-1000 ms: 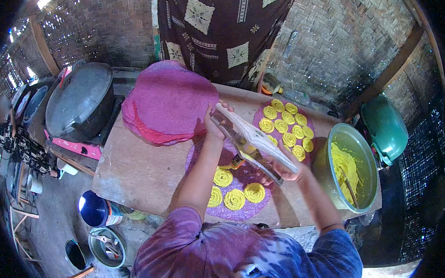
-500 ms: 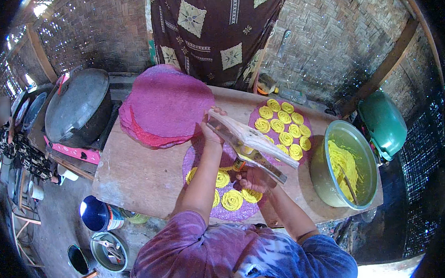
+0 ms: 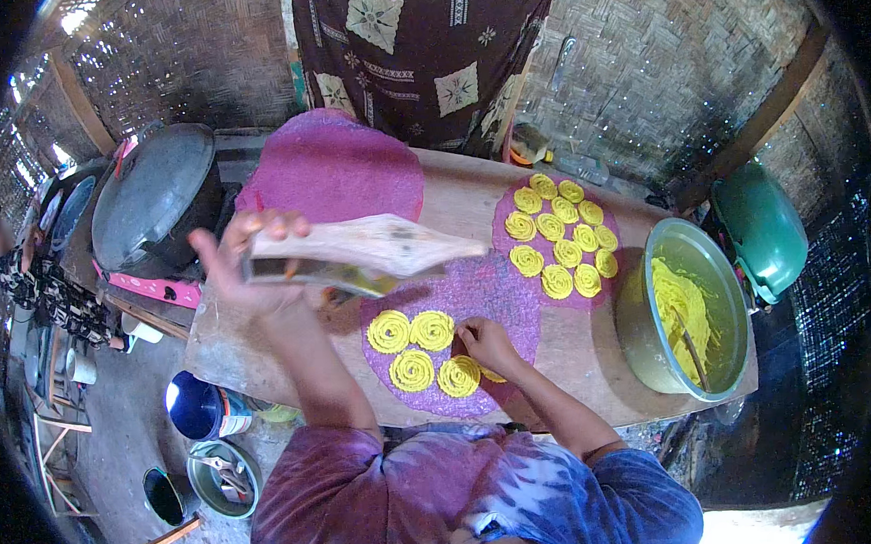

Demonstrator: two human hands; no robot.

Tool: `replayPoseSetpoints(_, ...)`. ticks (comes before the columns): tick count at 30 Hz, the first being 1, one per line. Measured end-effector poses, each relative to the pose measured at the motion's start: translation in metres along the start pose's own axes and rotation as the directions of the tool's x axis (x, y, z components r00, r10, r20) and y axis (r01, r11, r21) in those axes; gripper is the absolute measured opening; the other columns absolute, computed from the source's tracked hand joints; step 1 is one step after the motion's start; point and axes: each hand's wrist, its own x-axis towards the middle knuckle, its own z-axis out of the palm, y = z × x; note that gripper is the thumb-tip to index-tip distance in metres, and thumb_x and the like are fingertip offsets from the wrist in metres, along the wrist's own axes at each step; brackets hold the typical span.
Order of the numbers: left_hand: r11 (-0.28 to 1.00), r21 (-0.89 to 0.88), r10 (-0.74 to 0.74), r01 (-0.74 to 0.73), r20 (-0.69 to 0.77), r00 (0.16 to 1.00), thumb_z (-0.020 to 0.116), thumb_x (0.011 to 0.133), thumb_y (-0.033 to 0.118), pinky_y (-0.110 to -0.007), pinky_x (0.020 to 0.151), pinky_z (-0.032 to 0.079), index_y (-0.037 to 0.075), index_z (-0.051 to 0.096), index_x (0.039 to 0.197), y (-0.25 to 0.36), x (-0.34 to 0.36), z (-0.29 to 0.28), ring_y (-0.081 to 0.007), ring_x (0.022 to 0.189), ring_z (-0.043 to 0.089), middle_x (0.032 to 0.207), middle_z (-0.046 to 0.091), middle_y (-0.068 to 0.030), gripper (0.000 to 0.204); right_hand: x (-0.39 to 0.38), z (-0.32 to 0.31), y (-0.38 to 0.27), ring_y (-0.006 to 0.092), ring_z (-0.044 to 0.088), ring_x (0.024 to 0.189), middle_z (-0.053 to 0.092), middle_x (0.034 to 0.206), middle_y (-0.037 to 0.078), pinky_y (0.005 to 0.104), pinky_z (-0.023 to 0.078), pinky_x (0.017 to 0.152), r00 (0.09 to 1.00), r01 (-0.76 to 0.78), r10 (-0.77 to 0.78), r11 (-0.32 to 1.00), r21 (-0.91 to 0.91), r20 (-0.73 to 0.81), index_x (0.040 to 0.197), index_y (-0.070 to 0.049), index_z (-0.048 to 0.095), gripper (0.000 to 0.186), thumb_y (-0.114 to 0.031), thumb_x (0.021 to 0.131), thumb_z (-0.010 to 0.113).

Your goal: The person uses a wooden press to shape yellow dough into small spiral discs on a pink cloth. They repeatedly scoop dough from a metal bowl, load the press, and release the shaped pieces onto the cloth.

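My left hand [image 3: 260, 265] is raised over the left part of the table, its fingers around one end of a wooden hand press [image 3: 386, 245] with two long arms. The press is tilted and blurred, with yellow dough showing between its arms. Below it lies a round purple mesh sheet [image 3: 499, 289] bearing several yellow dough swirls [image 3: 412, 370]. My right hand [image 3: 487, 345] is over this sheet, fingertips pinched together beside a swirl; whatever they hold is hidden. Farther right, a second purple sheet [image 3: 505, 209] is covered with yellow swirls.
At the right stands a green basin [image 3: 636, 346] with yellow dough [image 3: 675, 310] and a stick in it. Stacked purple sheets [image 3: 344, 174] lie at the back left. A large lidded pot [image 3: 155, 202] sits beyond the table's left edge. Buckets [image 3: 196, 404] stand on the floor. Another person is far left.
My left hand has carried the press left, away from the swirls. My right hand has come off the press's underside and moved slightly left, onto the near sheet.
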Motion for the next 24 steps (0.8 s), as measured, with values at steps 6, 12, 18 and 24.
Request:
replayPoseSetpoints(6,0.82,0.534,0.209,-0.209,0.061,0.976,0.011,0.101,0.059,-0.05,0.082,0.044,-0.005,0.063,0.107,0.07,-0.043,0.04,-0.0362,0.084,0.057,0.088,0.061,-0.0233,0.083,0.005,0.004,-0.015,0.0392,0.064,0.081,0.066,0.089,0.019,0.0479,0.051,0.072,0.991,0.054,-0.082,0.967,-0.25,-0.104,0.09,-0.003,0.066,0.017,-0.018,0.083,0.064)
replayPoseSetpoints(12,0.756,0.651,0.265,-0.066,-0.212,0.941,0.02,0.099,0.064,-0.042,0.076,0.051,-0.004,0.063,0.107,0.123,-0.099,0.021,-0.0385,0.093,0.061,0.095,0.063,-0.0222,0.08,-0.002,-0.002,-0.054,0.0372,0.063,0.083,0.062,0.088,0.017,0.047,0.051,0.07,0.984,0.139,-0.158,0.971,-0.195,-0.083,0.088,-0.005,0.066,0.015,-0.02,0.084,0.066)
replayPoseSetpoints(18,0.664,0.746,0.668,0.038,-0.616,0.417,0.036,0.094,0.067,-0.025,0.056,0.051,0.0,0.063,0.111,0.127,-0.122,-0.018,-0.0355,0.102,0.064,0.106,0.065,-0.0189,0.074,0.004,0.029,-0.061,0.0333,0.06,0.082,0.057,0.084,0.014,0.0445,0.049,0.071,0.901,0.405,-0.433,0.828,-0.387,0.014,0.085,-0.007,0.067,0.013,-0.016,0.077,0.071)
replayPoseSetpoints(24,0.675,0.738,0.704,0.012,-0.649,0.287,0.031,0.094,0.066,-0.024,0.059,0.047,0.004,0.057,0.126,0.142,-0.161,-0.067,-0.035,0.115,0.06,0.125,0.061,-0.0153,0.075,0.011,0.037,-0.065,0.0342,0.058,0.081,0.056,0.084,0.014,0.0465,0.048,0.07,0.89,0.425,-0.454,0.79,-0.442,0.044,0.084,-0.004,0.066,0.014,-0.016,0.078,0.069)
